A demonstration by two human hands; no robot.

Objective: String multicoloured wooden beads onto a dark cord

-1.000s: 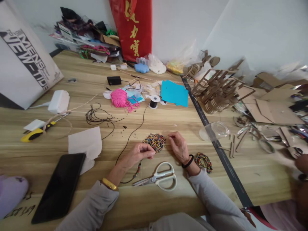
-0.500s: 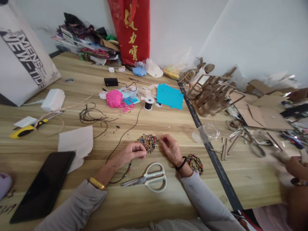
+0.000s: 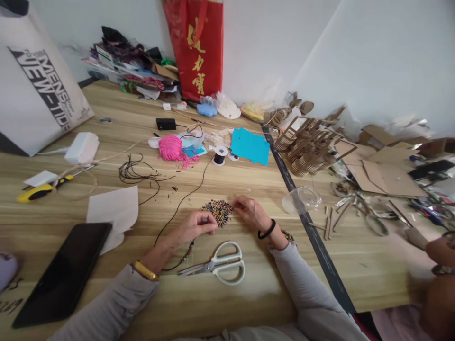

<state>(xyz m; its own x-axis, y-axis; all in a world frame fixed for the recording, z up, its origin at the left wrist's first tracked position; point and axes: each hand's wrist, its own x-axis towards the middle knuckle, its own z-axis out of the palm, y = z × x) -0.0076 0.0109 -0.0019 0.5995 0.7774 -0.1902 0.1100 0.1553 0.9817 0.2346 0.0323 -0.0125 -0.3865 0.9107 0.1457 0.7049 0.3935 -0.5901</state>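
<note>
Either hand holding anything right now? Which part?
The left hand pinches the black cord at its end, beside the bead pile; strung beads hang below. The right hand touches the pile; whether it holds a bead cannot be told.

small multicoloured beads (image 3: 217,210): loose flat pile on bench, between both hands. black cord (image 3: 185,198): thin, slack, curving across bench from spool toward left hand, few beads already strung on near end under left wrist.
</note>
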